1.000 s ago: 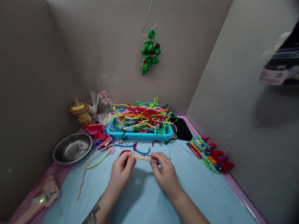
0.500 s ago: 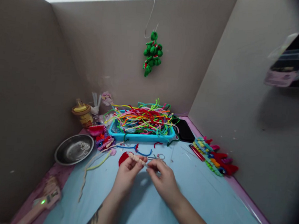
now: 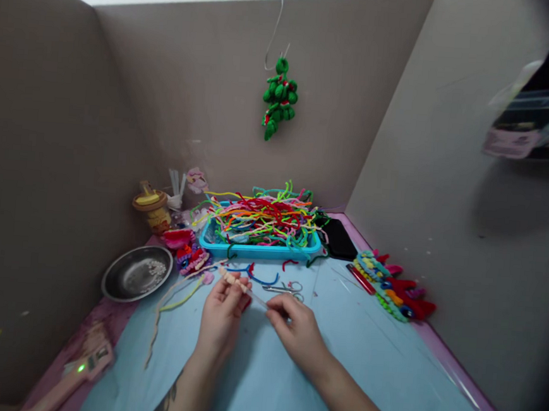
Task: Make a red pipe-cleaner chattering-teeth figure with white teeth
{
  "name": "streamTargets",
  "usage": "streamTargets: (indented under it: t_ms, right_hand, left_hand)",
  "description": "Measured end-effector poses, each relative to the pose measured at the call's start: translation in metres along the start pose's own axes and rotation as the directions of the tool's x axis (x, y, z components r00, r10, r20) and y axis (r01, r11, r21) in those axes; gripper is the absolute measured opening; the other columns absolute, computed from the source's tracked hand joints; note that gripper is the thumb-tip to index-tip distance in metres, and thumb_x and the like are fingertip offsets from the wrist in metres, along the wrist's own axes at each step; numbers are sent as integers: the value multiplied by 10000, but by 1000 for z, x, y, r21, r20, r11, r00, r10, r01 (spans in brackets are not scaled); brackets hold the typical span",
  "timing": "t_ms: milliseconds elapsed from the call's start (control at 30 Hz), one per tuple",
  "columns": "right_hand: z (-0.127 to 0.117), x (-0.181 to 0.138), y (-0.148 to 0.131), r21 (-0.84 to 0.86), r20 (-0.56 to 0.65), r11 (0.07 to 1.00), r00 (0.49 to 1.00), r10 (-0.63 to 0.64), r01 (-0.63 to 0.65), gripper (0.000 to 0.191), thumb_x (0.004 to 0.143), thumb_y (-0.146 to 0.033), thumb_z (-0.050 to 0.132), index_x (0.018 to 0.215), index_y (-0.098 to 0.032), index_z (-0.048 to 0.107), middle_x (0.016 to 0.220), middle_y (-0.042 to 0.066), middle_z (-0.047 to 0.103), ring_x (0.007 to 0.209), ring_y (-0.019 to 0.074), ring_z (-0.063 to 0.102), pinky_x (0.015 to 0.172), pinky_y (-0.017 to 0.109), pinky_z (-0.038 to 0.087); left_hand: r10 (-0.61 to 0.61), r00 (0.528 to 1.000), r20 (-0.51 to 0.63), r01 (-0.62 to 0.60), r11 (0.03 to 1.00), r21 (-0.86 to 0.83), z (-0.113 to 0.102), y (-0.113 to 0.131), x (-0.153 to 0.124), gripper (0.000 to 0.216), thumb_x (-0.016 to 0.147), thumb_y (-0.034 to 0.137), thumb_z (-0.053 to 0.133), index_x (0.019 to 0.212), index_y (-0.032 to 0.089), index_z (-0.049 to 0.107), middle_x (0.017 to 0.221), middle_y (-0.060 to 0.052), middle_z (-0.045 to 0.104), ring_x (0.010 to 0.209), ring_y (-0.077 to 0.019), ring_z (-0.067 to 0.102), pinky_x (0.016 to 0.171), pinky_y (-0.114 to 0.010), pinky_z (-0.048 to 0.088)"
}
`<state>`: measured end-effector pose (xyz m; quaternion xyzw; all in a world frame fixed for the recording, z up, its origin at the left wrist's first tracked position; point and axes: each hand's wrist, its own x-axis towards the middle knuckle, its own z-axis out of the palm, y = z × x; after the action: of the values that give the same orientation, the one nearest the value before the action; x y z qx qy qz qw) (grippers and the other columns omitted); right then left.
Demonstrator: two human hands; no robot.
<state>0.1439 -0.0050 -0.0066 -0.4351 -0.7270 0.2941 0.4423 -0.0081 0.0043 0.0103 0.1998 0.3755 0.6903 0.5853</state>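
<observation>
Near the lower middle of the frame, a thin, pale rod (image 3: 257, 299) now shows bare between the two hands, where half a second ago the hands were nearly together and little of it could be seen. The left hand (image 3: 222, 310) has shifted toward the left of the frame and pinches the cream fuzzy coil (image 3: 231, 278) between thumb and fingers, the coil slanting with its free end toward the upper left. The right hand (image 3: 296, 326) pinches the rod's lower-right end between thumb and forefinger. A second ago the coil lay almost level between both hands. The longer bare stretch suggests the rod and coil are being drawn apart, or the coil shifted along the rod; which of the two slides cannot be told. A red piece (image 3: 248, 303), seen earlier beyond the left hand, now shows only as a sliver by its fingers; whether it is gripped is unclear. The scissors (image 3: 284, 288), hidden a second ago, now lie in plain sight on the blue-covered worktop (image 3: 260, 382), just beyond the right hand and untouched. Toward the middle of the frame, the blue basket (image 3: 259, 253) of colored fuzzy stems (image 3: 268, 218) looks unchanged.
</observation>
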Motion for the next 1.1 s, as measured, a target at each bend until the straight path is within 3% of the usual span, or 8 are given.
streamTargets:
  t_ms: [233, 367, 467, 567, 667, 767, 900, 1100]
  right_hand:
    - [-24, 8, 26, -193, -114, 976, 990, 83, -104, 107, 834, -198, 465, 836, -202, 571, 837, 40, 633, 790, 183, 590, 730, 283, 436]
    - [-53, 17, 51, -444, -102, 851, 959, 263, -280, 119, 775, -156, 468, 750, -205, 575, 728, 38, 623, 715, 209, 570, 661, 307, 423]
    - [-59, 19, 54, -517, -214, 807, 956, 199, -284, 126, 753, -152, 488, 727, -189, 605, 800, 89, 628, 836, 249, 555, 744, 352, 422]
    - [-46, 18, 42, -237, -195, 951, 968, 156, -201, 175, 792, -270, 521, 912, -184, 615, 926, 88, 630, 860, 221, 568, 743, 331, 450]
    - [-24, 12, 28, 166, -3, 969, 982, 187, -184, 356, 825, -365, 518, 1127, -176, 538, 907, 65, 639, 744, 171, 599, 655, 288, 478]
    - [-8, 6, 22, 302, 62, 930, 978, 200, -209, 337, 820, -385, 561, 1086, -178, 573, 863, 44, 639, 735, 156, 603, 664, 283, 487]
    - [-3, 6, 20, 385, 29, 887, 964, 265, -256, 261, 783, -396, 613, 908, -168, 636, 744, 22, 645, 641, 143, 601, 612, 279, 492]
    - [-8, 9, 19, 480, -27, 840, 952, 304, -254, 225, 718, -366, 688, 821, -170, 647, 671, 9, 645, 641, 150, 605, 613, 272, 475]
  left_hand:
    - [161, 978, -134, -164, 986, -13, -10, 23, 16, 413, 515, 333, 843, 832, 176, 630, 739, 34, 640, 655, -65, 604, 660, -178, 495]
    - [146, 987, -67, -127, 964, 233, -12, 22, 14, 405, 561, 430, 795, 824, 159, 648, 635, 44, 587, 549, -67, 541, 558, -178, 444]
    - [154, 984, 84, -175, 842, 510, -12, 17, 10, 366, 648, 423, 734, 879, 143, 690, 684, -6, 622, 568, -95, 536, 544, -199, 422]
    - [168, 938, 302, -339, 620, 708, -12, 8, 6, 230, 682, 341, 708, 816, 156, 730, 759, -51, 637, 617, -130, 554, 556, -225, 427]
    - [191, 874, 446, -480, 481, 734, -10, 0, 2, 145, 682, 263, 699, 796, 187, 746, 729, -45, 608, 583, -133, 546, 536, -234, 429]
    - [181, 846, 501, -522, 472, 711, -6, -2, -2, 145, 689, 232, 695, 819, 203, 752, 714, -48, 611, 587, -142, 567, 537, -236, 443]
    - [189, 840, 508, -522, 532, 666, -3, 2, -4, 157, 661, 211, 717, 814, 215, 755, 728, -56, 660, 634, -163, 607, 564, -239, 470]
    - [153, 907, 392, -405, 565, 719, -5, 7, -1, 101, 666, 199, 700, 750, 209, 754, 743, -62, 732, 685, -190, 654, 654, -265, 498]
